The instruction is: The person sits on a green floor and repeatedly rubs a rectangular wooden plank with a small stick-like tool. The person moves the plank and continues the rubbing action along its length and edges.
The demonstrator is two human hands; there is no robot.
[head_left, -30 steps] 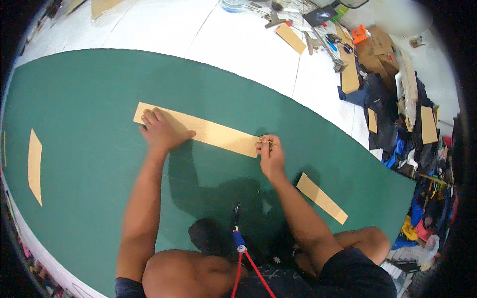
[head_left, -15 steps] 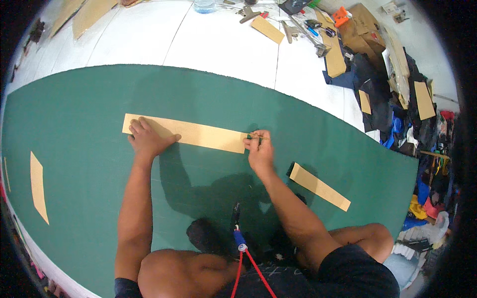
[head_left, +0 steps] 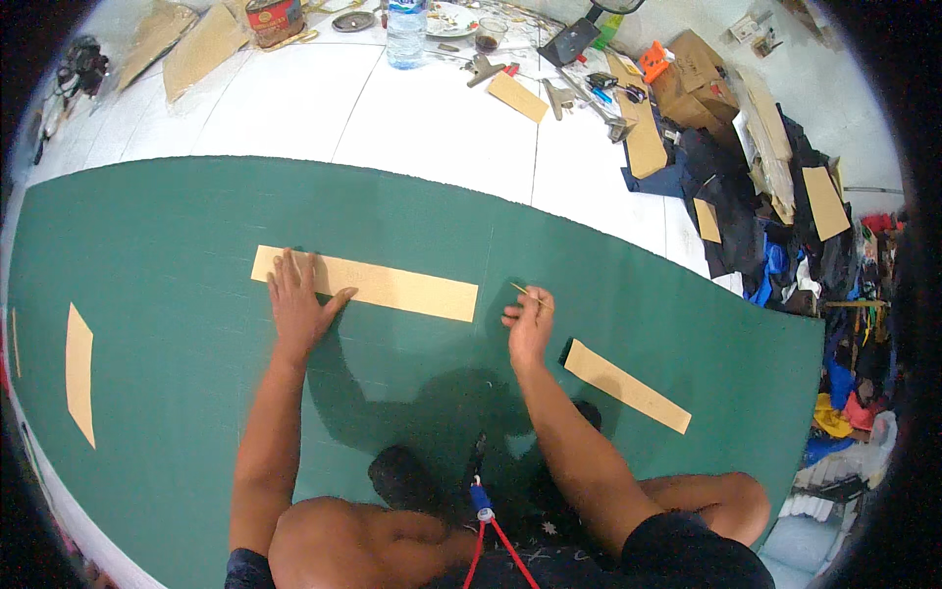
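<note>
A long tan cardboard strip [head_left: 412, 292] lies flat on the green cloth [head_left: 177, 294] in front of me. My left hand [head_left: 297, 306] presses on its left part with the fingers spread. Just past the strip's right end, my right hand [head_left: 531, 329] is closed around a thin yellowish stick-like tool [head_left: 519, 289], whose exact kind is too small to make out. This hand is apart from the cardboard. Faint pale lines run over the cloth. A shorter tan strip [head_left: 628, 387] lies to the right of my right forearm.
Another cardboard piece [head_left: 80, 378] rests at the far left of the cloth. Beyond the cloth, a water bottle [head_left: 406, 37], metal clips [head_left: 481, 69] and a small card piece [head_left: 518, 96] sit on white tiles. A carton [head_left: 695, 79] and dark fabric piles stand at right.
My right hand has come off the strip's right end, moving right and slightly down with the thin tool. My left hand stays on the strip. The view has tilted up slightly.
</note>
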